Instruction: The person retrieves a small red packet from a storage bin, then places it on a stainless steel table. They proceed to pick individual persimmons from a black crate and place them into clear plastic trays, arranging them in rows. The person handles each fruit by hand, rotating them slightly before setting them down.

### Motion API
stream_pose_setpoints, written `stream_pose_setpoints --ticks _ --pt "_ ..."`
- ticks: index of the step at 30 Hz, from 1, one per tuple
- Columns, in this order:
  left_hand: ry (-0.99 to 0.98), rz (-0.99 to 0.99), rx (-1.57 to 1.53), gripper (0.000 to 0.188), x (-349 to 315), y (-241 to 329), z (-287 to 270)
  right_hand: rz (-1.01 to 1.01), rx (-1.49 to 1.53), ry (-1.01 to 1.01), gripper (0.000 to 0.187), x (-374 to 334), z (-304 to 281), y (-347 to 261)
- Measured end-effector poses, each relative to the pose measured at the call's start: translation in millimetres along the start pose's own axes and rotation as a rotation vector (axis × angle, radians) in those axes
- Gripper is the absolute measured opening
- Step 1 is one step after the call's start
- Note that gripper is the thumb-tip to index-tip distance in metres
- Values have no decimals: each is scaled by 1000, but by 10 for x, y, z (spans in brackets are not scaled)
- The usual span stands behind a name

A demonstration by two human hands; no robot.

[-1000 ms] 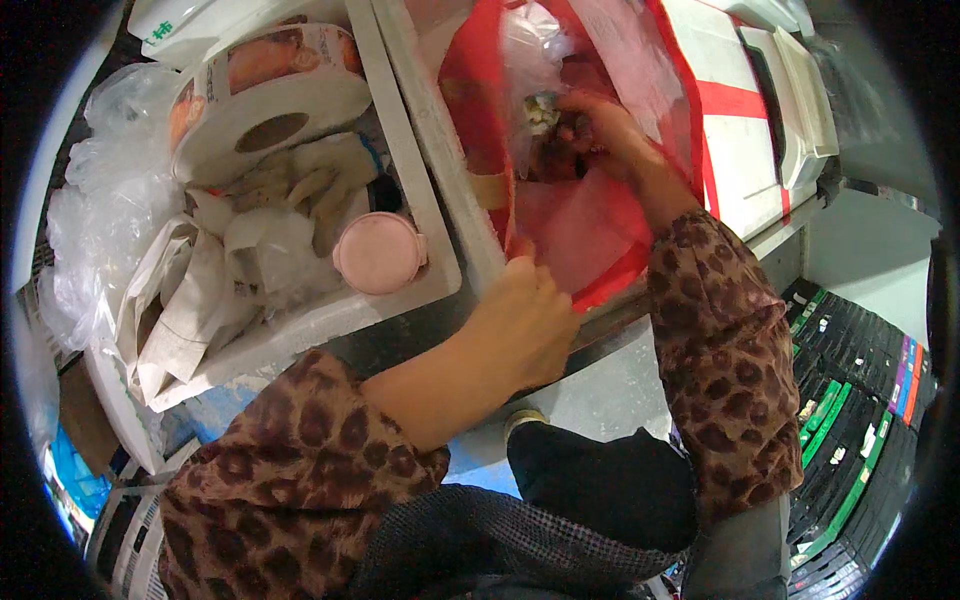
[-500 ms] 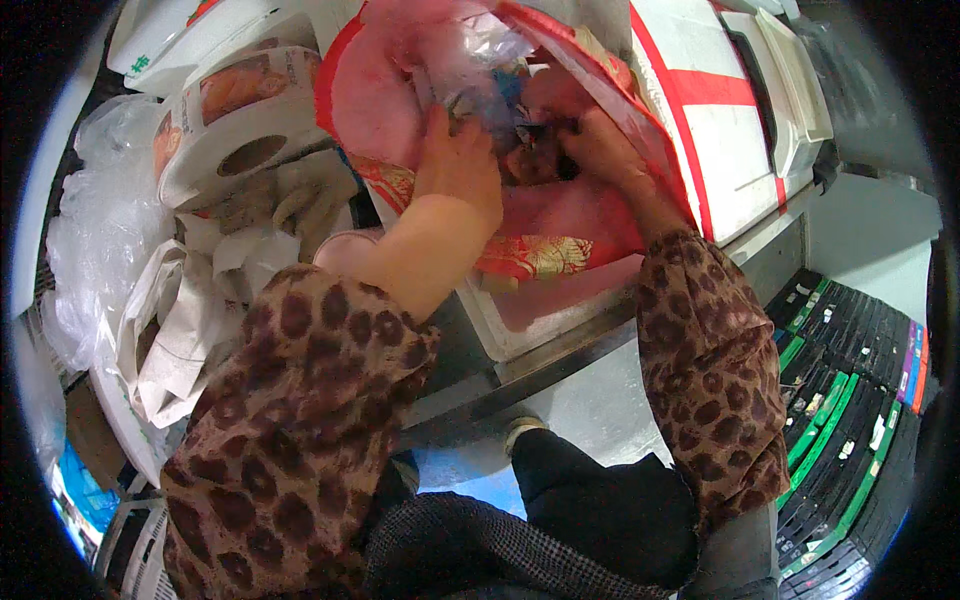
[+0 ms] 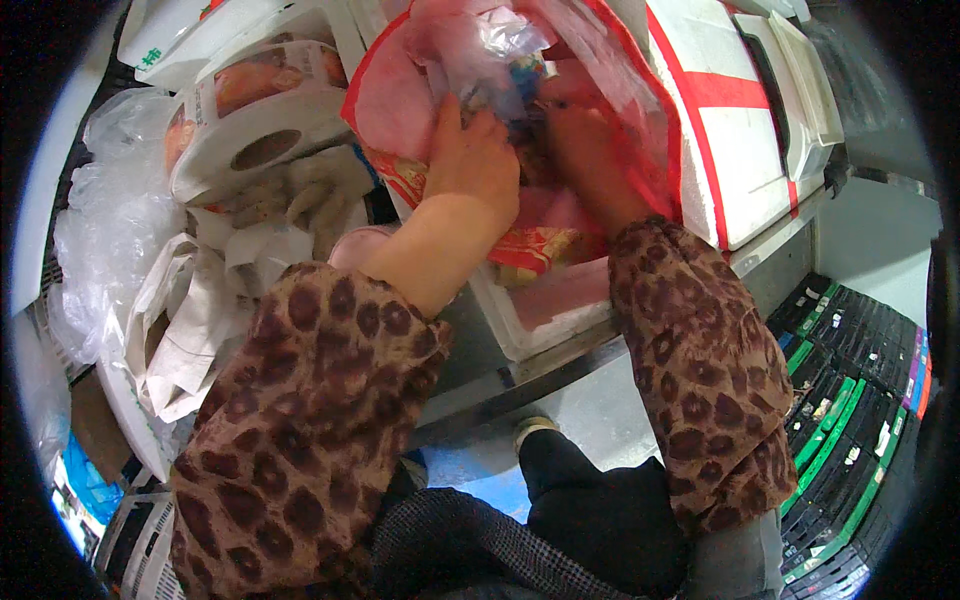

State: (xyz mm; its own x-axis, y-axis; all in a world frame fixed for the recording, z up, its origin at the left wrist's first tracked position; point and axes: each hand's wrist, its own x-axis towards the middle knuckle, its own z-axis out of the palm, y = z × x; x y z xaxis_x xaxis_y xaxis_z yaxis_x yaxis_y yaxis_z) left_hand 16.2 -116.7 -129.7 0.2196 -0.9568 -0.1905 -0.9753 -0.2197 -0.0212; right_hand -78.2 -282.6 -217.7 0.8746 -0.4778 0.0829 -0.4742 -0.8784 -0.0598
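A red, partly see-through bag [image 3: 395,115] with gold-patterned trim stands wide-mouthed in a white foam box [image 3: 545,325]. Both my hands reach inside it. My left hand [image 3: 475,165] is at the bag's left side, its fingers bent and closed on a crinkled clear plastic packet [image 3: 490,60]. Deeper in, on the right, is my right hand [image 3: 590,145]; its fingers are smeared and partly hidden, so what they hold does not show. Between the hands lie dark and brownish contents I cannot make out. A small blue-and-yellow package [image 3: 527,72] shows above them.
On the left are a large label roll [image 3: 265,150], grey-beige work gloves [image 3: 315,200], crumpled paper [image 3: 190,350] and clear plastic bags [image 3: 105,220]. Red-taped foam boxes [image 3: 710,130] stand on the right. Black stacked crates [image 3: 840,400] with green strips are at the lower right.
My right hand has moved a little left and deeper into the bag. The bag's right side now stands higher and wider. The whole view has shifted slightly.
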Motion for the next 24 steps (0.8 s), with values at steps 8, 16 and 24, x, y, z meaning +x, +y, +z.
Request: stream_pose_setpoints --ticks 8,16,24 --pt "72 12 -77 28 -18 -37 61 -84 618 -180 28 66 -228 332" --pt "16 22 -115 30 -7 -46 23 123 670 -379 30 178 -444 447" --pt "77 21 -122 29 -33 -62 51 151 789 -261 26 147 -150 555"
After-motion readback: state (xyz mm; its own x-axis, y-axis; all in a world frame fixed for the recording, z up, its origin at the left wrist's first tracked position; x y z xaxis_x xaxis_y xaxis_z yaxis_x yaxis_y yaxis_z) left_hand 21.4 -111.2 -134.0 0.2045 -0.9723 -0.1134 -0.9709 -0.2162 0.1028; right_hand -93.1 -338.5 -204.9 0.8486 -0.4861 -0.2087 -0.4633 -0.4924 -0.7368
